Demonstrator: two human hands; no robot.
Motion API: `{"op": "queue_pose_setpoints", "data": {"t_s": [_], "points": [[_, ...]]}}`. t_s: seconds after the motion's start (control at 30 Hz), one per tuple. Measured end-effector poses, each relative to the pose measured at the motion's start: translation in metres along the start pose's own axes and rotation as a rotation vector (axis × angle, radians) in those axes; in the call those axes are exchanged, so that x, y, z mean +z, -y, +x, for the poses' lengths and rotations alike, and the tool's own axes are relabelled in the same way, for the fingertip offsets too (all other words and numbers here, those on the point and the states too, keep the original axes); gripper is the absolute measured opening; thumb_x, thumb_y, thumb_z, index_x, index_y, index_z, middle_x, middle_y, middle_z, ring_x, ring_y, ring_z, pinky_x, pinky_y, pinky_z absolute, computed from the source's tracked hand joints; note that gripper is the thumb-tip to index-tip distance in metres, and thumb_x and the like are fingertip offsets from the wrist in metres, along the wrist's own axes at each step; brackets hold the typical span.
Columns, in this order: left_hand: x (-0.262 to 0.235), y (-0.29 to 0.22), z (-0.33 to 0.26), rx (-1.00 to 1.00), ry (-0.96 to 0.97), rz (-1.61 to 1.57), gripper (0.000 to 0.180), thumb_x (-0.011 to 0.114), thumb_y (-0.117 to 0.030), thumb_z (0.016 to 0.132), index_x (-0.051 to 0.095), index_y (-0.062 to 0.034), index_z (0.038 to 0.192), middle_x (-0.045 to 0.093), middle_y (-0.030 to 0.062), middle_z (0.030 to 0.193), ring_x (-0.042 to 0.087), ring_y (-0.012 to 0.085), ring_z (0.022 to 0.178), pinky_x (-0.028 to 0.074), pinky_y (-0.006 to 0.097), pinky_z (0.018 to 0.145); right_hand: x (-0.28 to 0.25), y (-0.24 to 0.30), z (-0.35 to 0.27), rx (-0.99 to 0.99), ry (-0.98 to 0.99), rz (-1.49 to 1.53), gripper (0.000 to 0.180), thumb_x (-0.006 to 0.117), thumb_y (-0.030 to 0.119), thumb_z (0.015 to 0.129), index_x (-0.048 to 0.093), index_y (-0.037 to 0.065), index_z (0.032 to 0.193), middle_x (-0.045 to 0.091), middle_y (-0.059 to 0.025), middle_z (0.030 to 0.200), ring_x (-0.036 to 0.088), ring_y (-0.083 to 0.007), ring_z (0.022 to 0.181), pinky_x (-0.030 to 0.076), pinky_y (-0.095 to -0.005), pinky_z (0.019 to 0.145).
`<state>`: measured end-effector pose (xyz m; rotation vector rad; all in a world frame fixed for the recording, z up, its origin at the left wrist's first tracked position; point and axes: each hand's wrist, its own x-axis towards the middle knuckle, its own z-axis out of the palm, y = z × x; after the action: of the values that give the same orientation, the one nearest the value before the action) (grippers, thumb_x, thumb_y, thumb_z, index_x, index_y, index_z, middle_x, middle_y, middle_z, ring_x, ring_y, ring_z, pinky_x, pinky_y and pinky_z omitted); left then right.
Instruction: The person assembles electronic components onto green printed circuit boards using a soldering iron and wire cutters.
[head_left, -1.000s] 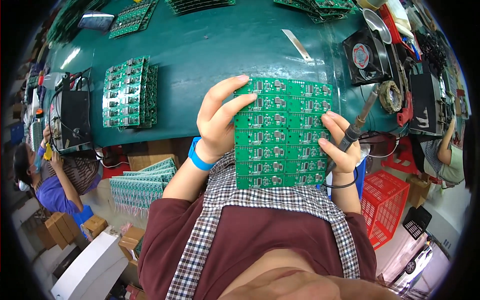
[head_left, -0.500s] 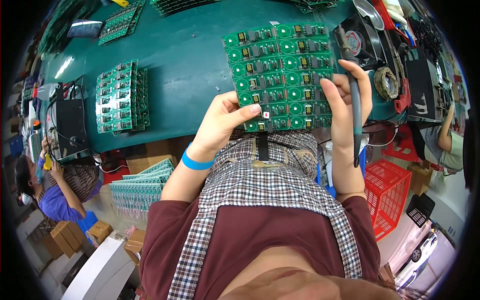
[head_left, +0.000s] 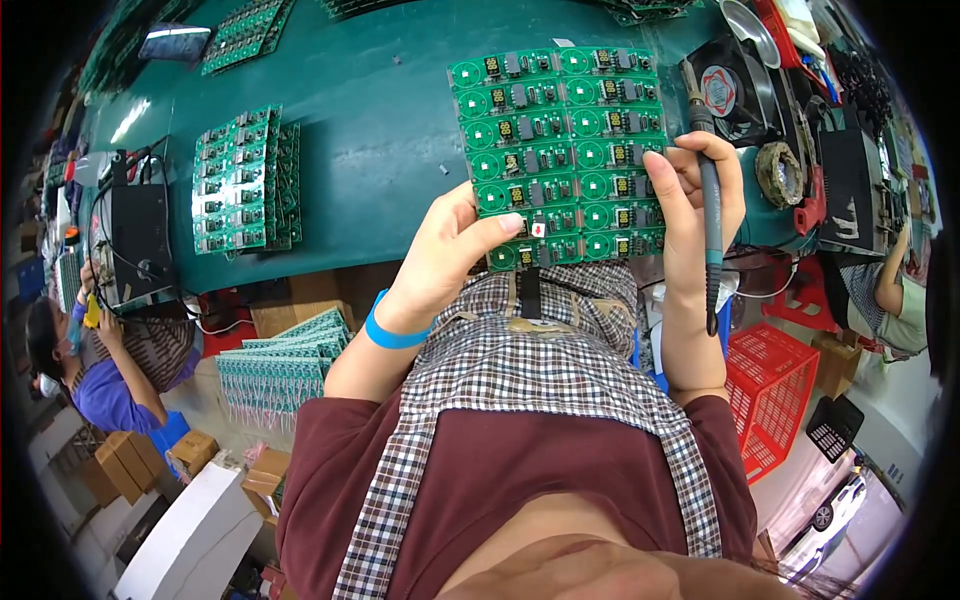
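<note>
Table (head_left: 380, 150): big and dark green, spreading across the top of the view, curving near the edges
Apron (head_left: 530, 400): checked and lying over a dark red shirt, filling the low middle
Circuit board panel (head_left: 560, 130): green, made of many small boards in rows, being held up flat over the near edge of the table, in the top middle
Red basket (head_left: 775, 400): sitting low on the right, beside the right arm
Board stack on table (head_left: 240, 180): green, resting on the left part of the table, well apart from the held panel
Boards below table (head_left: 285, 365): pale green, fanning out in a pile under the table edge on the left
Black box (head_left: 135, 240): sitting at the far left of the table with wires coming out
Fan (head_left: 725, 90): black with a red middle, standing at the top right, just beside the panel
Left hand (head_left: 445, 265): gripping the bottom left corner of the panel, thumb pressing on the front, other fingers curling behind
Right hand (head_left: 695, 205): pinching the right edge of the panel, fingers closing around the panel and a tool together
Soldering iron (head_left: 710, 200): dark and thin, running up and down through the right hand
Wristband (head_left: 390, 333): blue, sitting around the left wrist
</note>
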<state>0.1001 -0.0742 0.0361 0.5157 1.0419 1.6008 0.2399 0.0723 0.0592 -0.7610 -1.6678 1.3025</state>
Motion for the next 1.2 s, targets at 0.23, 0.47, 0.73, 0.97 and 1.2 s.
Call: {"op": "queue_pose_setpoints", "data": {"t_s": [0.23,0.47,0.73,0.97,1.2], "points": [[-0.010,-0.004,-0.007,-0.129,-0.019,-0.135,0.030,0.053,-0.014,0.084,0.050,0.0026,0.109,0.058,0.0083,0.101,0.058,0.0108,0.083,0.048,0.025,0.072,0.001,-0.003,0.004,0.054,0.064,-0.040,0.021,0.064,0.002,0.077,0.050,0.002,0.093,0.058,-0.0016,0.072,0.052,-0.0026,0.065,0.038,-0.0144,0.056],[0.010,-0.018,-0.017,0.014,0.009,-0.128,0.034,0.057,-0.018,0.084,0.049,0.0035,0.109,0.059,0.0099,0.100,0.058,0.0140,0.085,0.049,0.028,0.073,0.010,-0.014,0.029,0.144,0.268,-0.109,0.019,0.063,0.007,0.078,0.053,0.000,0.091,0.062,-0.0056,0.081,0.057,-0.0073,0.072,0.044,-0.0182,0.065],[0.027,-0.015,-0.016,0.087,-0.063,-0.147,0.039,0.057,-0.019,0.085,0.044,0.0054,0.112,0.058,0.0144,0.098,0.060,0.0194,0.084,0.051,0.032,0.072,0.019,-0.030,0.065,0.114,0.510,0.038,0.020,0.065,0.013,0.077,0.053,0.002,0.089,0.061,-0.0041,0.081,0.057,-0.0081,0.080,0.045,-0.0203,0.072],[0.031,-0.012,-0.019,0.114,-0.039,-0.097,0.038,0.060,-0.016,0.082,0.045,0.0056,0.109,0.058,0.0143,0.097,0.059,0.0198,0.085,0.052,0.032,0.072,0.021,-0.033,0.069,0.092,0.638,0.031,0.015,0.061,0.011,0.080,0.051,0.004,0.089,0.062,-0.0085,0.088,0.058,-0.0119,0.087,0.045,-0.0223,0.075],[0.033,-0.014,-0.019,0.064,-0.047,-0.064,0.041,0.064,-0.019,0.079,0.046,0.0055,0.106,0.059,0.0134,0.094,0.059,0.0185,0.080,0.051,0.030,0.069,0.018,-0.036,0.065,0.086,0.666,0.099,0.017,0.061,0.010,0.079,0.051,0.004,0.090,0.061,-0.0085,0.088,0.058,-0.0130,0.089,0.045,-0.0236,0.077]]}}
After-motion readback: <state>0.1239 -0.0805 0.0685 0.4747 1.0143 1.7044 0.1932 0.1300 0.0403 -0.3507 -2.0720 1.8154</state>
